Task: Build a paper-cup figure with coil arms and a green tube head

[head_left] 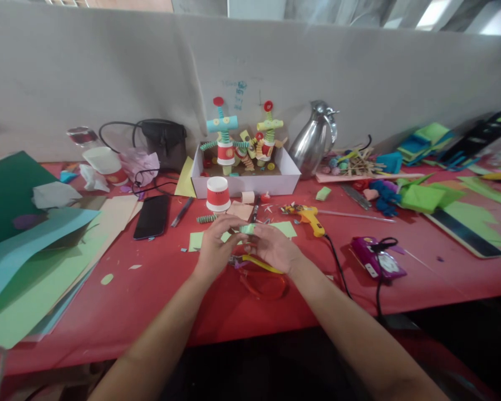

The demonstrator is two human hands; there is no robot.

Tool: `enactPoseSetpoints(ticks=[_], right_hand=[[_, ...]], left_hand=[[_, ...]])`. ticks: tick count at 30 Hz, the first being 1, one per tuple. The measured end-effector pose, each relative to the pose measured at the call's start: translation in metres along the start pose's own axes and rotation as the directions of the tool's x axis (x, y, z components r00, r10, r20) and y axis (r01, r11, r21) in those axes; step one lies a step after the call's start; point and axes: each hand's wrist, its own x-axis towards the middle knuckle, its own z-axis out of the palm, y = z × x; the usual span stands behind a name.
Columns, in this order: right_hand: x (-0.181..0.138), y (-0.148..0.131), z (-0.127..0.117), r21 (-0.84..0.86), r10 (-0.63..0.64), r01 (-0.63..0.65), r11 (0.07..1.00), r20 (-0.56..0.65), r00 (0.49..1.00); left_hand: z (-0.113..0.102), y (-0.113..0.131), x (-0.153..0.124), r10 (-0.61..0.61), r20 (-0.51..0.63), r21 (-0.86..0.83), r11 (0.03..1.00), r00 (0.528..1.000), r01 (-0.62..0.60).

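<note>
My left hand (215, 245) and my right hand (275, 246) meet over the red table (158, 289), fingers pinched together on a small light-green folded paper piece (247, 228) held between them. Scissors with red and yellow handles (259, 273) lie on the table just under my hands. An upturned red-and-white paper cup (217, 194) and a green paper spring (206, 218) sit just beyond my left hand. A yellow glue gun (307, 216) lies past my right hand.
A white box (244, 181) of paper-cup figures stands at the back, with a steel jug (313, 139) beside it. A black phone (152, 216) and coloured paper sheets (33, 267) lie left. A purple device with a cable (378, 259) and green paper scraps (434, 197) lie right.
</note>
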Motion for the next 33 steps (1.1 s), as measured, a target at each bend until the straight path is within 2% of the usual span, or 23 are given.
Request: enactPoseSetpoints(ticks=[2, 8, 12, 18, 21, 27, 33], right_hand=[[0.001, 0.002, -0.001, -0.028, -0.012, 0.012, 1.0, -0.012, 1.0], [0.003, 0.003, -0.002, -0.078, -0.048, 0.046, 0.996, -0.026, 0.999], [0.004, 0.005, -0.003, -0.099, -0.078, 0.074, 0.992, -0.036, 0.996], [0.005, 0.012, -0.002, -0.102, -0.133, 0.127, 0.987, -0.054, 0.99], [0.005, 0.013, 0.002, -0.059, -0.136, 0.133, 0.989, -0.054, 0.989], [0.002, 0.008, 0.003, 0.063, -0.062, 0.061, 0.996, 0.016, 0.998], [0.0, 0.0, 0.001, -0.025, -0.045, 0.048, 0.999, 0.121, 0.992]], left_hand=[[0.0, -0.001, -0.001, -0.004, 0.019, 0.026, 1.0, 1.0, 0.003], [0.002, -0.002, -0.004, -0.146, 0.077, -0.053, 0.987, 0.986, 0.151], [0.003, 0.001, -0.006, -0.139, 0.088, -0.076, 0.986, 0.986, 0.145], [0.0, 0.002, -0.007, -0.053, 0.119, -0.055, 0.997, 0.991, 0.06], [0.001, 0.002, -0.008, -0.063, 0.103, -0.075, 0.995, 0.993, 0.071], [0.002, 0.0, -0.007, -0.178, 0.057, -0.22, 0.957, 0.982, 0.187], [0.0, -0.004, -0.005, -0.164, -0.043, -0.223, 0.963, 0.986, 0.151]])
